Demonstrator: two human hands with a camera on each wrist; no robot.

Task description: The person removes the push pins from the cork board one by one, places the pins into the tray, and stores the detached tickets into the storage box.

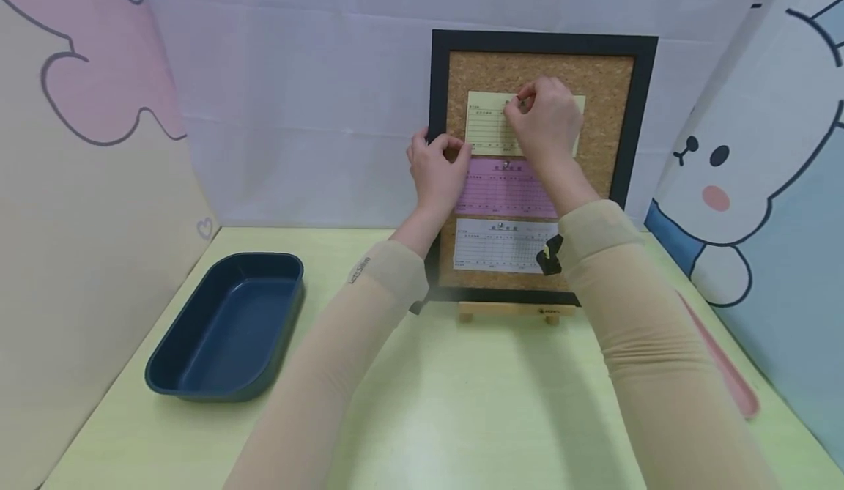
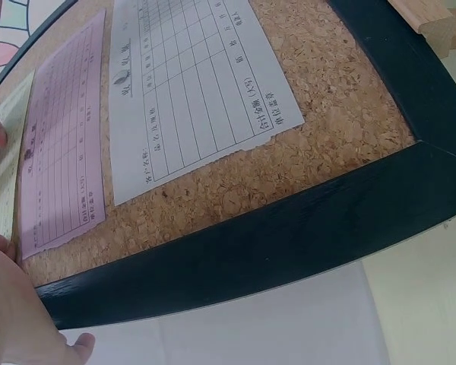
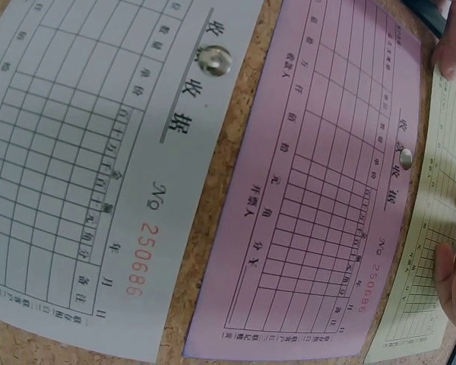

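Observation:
A black-framed corkboard [image 1: 603, 146] stands upright and bears three printed receipt slips. The yellow slip [image 1: 484, 125] is uppermost. Below it are a pink slip [image 3: 304, 190] and a white slip [image 2: 190, 91], each with a silver thumbtack [image 3: 215, 61] at its heading. My right hand [image 1: 547, 118] pinches at the yellow slip's top middle, where a tack is mostly hidden by the fingertips. At the yellow slip's lower left edge, my left hand [image 1: 438, 168] holds the paper between thumb and forefinger. Its other fingers lie by the frame's left side.
The board rests on a small wooden stand [image 1: 517, 310]. To the left on the pale table [image 1: 435, 402] is a dark blue tray [image 1: 154, 373]. A pink strip-like object [image 1: 732, 373] lies at the right, partly behind my right sleeve.

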